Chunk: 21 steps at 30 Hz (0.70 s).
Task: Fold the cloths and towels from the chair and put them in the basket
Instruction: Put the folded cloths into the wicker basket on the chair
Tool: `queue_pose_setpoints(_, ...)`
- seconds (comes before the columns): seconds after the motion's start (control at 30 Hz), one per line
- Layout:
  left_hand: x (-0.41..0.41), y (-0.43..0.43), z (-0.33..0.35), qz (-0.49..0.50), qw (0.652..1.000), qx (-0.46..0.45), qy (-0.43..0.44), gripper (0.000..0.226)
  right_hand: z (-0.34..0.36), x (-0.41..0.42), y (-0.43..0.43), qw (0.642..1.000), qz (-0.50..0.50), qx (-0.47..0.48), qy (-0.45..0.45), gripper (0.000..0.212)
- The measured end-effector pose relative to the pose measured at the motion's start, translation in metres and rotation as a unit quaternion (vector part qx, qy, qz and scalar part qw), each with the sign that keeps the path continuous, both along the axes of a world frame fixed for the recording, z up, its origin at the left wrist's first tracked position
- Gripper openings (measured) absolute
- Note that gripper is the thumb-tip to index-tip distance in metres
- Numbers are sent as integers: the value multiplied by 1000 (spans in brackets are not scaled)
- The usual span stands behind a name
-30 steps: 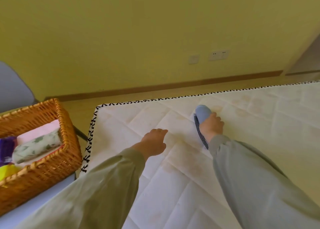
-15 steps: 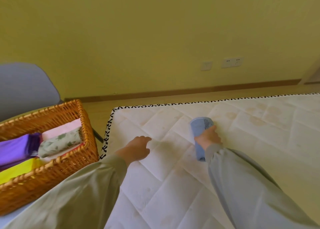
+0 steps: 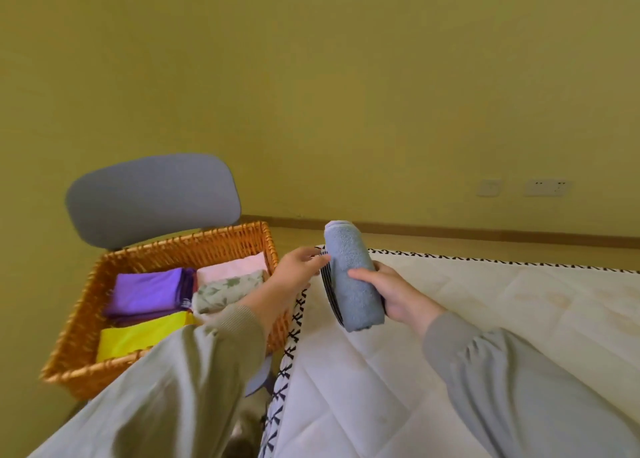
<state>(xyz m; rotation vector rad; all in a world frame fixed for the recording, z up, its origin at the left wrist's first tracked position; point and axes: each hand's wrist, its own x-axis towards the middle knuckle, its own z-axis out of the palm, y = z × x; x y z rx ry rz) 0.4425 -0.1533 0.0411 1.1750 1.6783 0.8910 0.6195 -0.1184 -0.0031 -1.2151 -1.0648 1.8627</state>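
Blue terry, rolled up tight, and it's in the air! The towel stands tilted above the near corner of the mattress, just beside the basket. The right hand is wrapped round its lower half, thumb across the front. The left hand reaches in with fingers extended, tips touching the striped edge. I can't see it closing round anything.

Here's the danger, as I read it. That bundle is only held at one end. If the right hand loosens before the left has a proper hold, the layers could spring open and the fold is gone. The free space in the basket looks tight too, so a careless drop could land on the wall, or ruffle the pieces packed inside.

Now the count. One towel in play. Four folded cloths already in the basket: a purple cloth, a yellow cloth, a pink cloth and a leaf-print cloth lying against the pink one. One basket, sitting on one grey chair. Two hands at work, both in grey-green sleeves.
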Motion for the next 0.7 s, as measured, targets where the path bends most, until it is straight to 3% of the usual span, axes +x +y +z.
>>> queue_pose_setpoints(0.13,-47,-12,23,41,994,-8,-102,46,22,-55,-1,998,30,52,-23,50)
queue_pose_setpoints(0.23,-77,-22,32,36,992,-23,-121,42,35,-91,-6,989,68,114,-69,51)
queue_pose_setpoints(0.33,-104,-32,34,63,985,-3,-161,23,46,-123,-12,964,144,181,-131,54)
queue_pose_setpoints(0.5,-133,-42,35,131,941,62,-307,22,58,-156,-18,937,235,215,-147,62)
queue_pose_setpoints(0.6,-139,-49,35,144,917,54,-367,24,56,-165,-20,930,238,218,-177,63)
queue_pose_setpoints(0.63,-140,-51,34,150,924,52,-347,25,57,-167,-19,923,228,227,-209,63)
queue_pose_setpoints(0.7,-147,-52,33,192,965,73,-165,46,60,-171,-15,897,227,252,-282,56)
